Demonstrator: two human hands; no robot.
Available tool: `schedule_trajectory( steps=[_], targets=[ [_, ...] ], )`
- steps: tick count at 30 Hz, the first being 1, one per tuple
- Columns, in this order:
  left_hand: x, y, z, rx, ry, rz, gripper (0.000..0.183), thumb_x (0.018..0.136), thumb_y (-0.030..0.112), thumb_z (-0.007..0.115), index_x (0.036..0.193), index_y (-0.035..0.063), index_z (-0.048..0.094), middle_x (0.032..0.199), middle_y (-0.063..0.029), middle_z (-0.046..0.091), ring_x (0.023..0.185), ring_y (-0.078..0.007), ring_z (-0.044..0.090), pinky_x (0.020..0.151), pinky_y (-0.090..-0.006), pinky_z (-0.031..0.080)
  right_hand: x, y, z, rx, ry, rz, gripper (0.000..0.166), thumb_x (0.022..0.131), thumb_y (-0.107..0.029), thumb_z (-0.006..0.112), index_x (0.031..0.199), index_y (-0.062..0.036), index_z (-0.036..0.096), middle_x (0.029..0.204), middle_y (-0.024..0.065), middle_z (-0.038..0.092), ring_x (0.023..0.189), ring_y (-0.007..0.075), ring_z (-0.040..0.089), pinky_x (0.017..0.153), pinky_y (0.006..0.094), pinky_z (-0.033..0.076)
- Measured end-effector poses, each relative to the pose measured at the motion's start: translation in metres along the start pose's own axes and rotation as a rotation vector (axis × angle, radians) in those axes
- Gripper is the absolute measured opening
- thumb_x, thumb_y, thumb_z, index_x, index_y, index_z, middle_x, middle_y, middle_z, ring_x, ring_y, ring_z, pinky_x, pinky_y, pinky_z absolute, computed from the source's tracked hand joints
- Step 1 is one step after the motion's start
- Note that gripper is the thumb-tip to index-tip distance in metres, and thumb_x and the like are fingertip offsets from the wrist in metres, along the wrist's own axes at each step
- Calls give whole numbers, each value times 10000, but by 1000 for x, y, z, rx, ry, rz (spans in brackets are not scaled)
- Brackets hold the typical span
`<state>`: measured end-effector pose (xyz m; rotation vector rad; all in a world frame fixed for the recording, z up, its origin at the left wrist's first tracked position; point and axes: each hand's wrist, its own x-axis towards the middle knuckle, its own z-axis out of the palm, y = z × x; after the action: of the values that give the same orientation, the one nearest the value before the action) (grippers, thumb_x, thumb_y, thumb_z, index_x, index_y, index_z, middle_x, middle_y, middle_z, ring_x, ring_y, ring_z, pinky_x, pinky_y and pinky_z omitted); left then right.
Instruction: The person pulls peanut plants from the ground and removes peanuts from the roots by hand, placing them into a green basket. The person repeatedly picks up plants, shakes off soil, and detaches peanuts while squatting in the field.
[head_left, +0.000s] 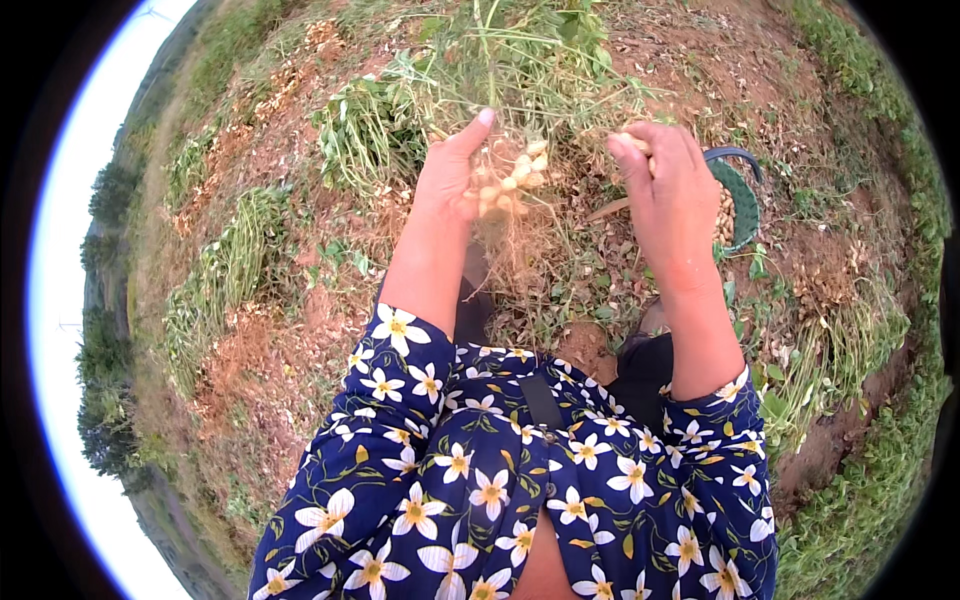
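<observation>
My left hand (448, 169) grips a pulled peanut plant at its base, thumb pointing up. Its green stems (491, 56) rise away from me, and a cluster of pale peanut pods (517, 180) hangs beside my palm above thin brown roots (517, 244). To the right, my right hand (667, 176) is closed around several peanut pods (636, 142), apart from the plant. Partly hidden behind that wrist stands a green basket (744, 214) with a dark handle (739, 154). Loose peanuts (725, 217) lie inside it.
Heaps of uprooted peanut plants lie on the reddish soil at left (225, 277), ahead (371, 127) and at right (832, 352). Leaf litter (577, 277) covers the ground before my legs. Green growth (862, 525) borders the right side.
</observation>
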<state>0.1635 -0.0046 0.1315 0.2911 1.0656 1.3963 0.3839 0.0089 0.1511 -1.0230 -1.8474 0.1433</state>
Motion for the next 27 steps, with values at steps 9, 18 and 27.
schedule_trajectory(
  steps=[9,18,27],
  targets=[
    [-15,-7,-28,-489,-414,-118,300,864,310,682,1029,74,600,874,-128,661,767,-337,673,621,-582,575,-1,16,5,1049,-415,923,154,909,-179,623,1010,-63,628,838,-17,599,698,53,564,584,201,509],
    [-13,-13,-8,-410,-313,-2,202,877,221,677,947,49,598,813,-108,657,723,-233,672,610,-381,583,-31,-16,46,723,-661,503,407,834,-391,688,1000,-20,665,830,95,667,726,160,611,686,306,486],
    [-17,-35,14,-304,-309,-78,321,915,266,619,996,-43,589,885,-167,680,737,-253,696,624,-374,602,-14,14,45,722,-343,750,318,807,-319,736,859,-17,651,678,-6,589,592,90,513,548,248,412]
  ],
)
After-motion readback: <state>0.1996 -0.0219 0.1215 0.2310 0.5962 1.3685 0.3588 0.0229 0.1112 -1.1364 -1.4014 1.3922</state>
